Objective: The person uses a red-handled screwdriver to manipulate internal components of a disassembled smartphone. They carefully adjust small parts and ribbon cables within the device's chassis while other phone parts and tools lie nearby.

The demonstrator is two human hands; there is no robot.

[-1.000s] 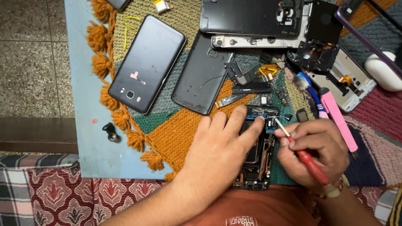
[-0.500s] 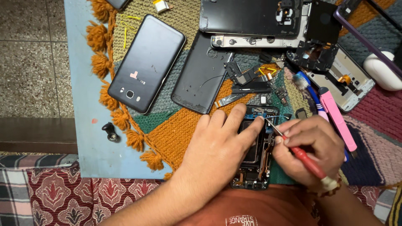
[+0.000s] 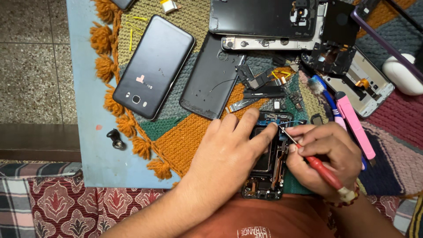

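I am viewing the work from the head camera, looking down on a blue desk (image 3: 90,145) covered by a knitted mat (image 3: 185,136) with orange tassels.

1. The left hand (image 3: 229,154) is lying flat over the opened phone chassis (image 3: 269,163), near the desk's front edge. Its fingers are spread and pressing down on the chassis rather than pinching anything; the index fingertip (image 3: 269,130) is resting at the chassis's upper end.
2. The right hand (image 3: 324,158) is pinching a red-handled screwdriver (image 3: 315,161) between thumb and fingers. The metal tip is pointing up and to the left, meeting the upper part of the chassis just beside the left index fingertip. I cannot tell which fastener it is touching.
3. The chassis is lying lengthwise, with its lower end nearest the person's orange shirt (image 3: 264,218).

Surrounding items, all on the mat:
- A dark phone (image 3: 154,66), back side up, is lying toward the desk's left edge.
- A detached dark back cover (image 3: 211,77) is lying just beside it.
- A larger dark panel (image 3: 260,17) is lying along the far edge.
- A pink tool (image 3: 354,125) and a blue toothbrush (image 3: 324,94) are lying right of the chassis.
- A small black part (image 3: 115,139) is sitting on the bare blue desk surface.
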